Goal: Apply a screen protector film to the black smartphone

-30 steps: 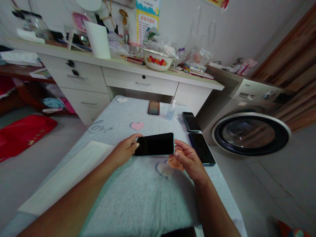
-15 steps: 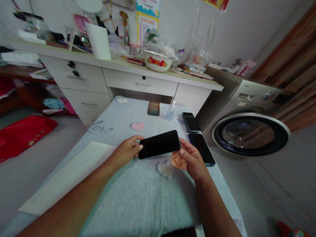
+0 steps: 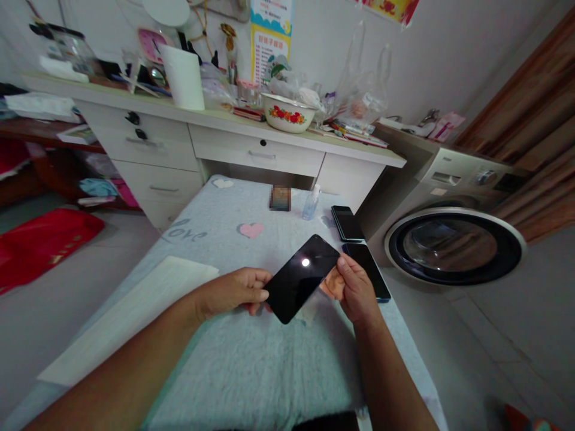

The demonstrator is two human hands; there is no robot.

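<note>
A black phone [image 3: 299, 284] is held tilted above the blue-grey cloth [image 3: 251, 371], its dark screen showing a bright round reflection. My left hand [image 3: 245, 290] grips its lower left edge between thumb and fingers. At its right corner, my right hand [image 3: 357, 286] pinches the phone and also holds an orange cloth [image 3: 333, 284] below it. A second phone [image 3: 371, 269] lies just right of my right hand, and another device [image 3: 347, 223] lies behind that one. Farther back stand a clear spray bottle [image 3: 311, 203] and a small blurred brown item [image 3: 281, 198].
A long pale sheet [image 3: 130, 317] lies under my left forearm. Beyond the table, a white desk [image 3: 287, 154] holds a floral bowl [image 3: 288, 112] and a paper roll [image 3: 182, 78]. To the right is a washing machine [image 3: 453, 173] with its round door [image 3: 453, 245] swung out.
The phone has turned, its left end coming nearer and its right end rising, and a reflection now shows on it. My left hand has moved slightly down and right with it.
</note>
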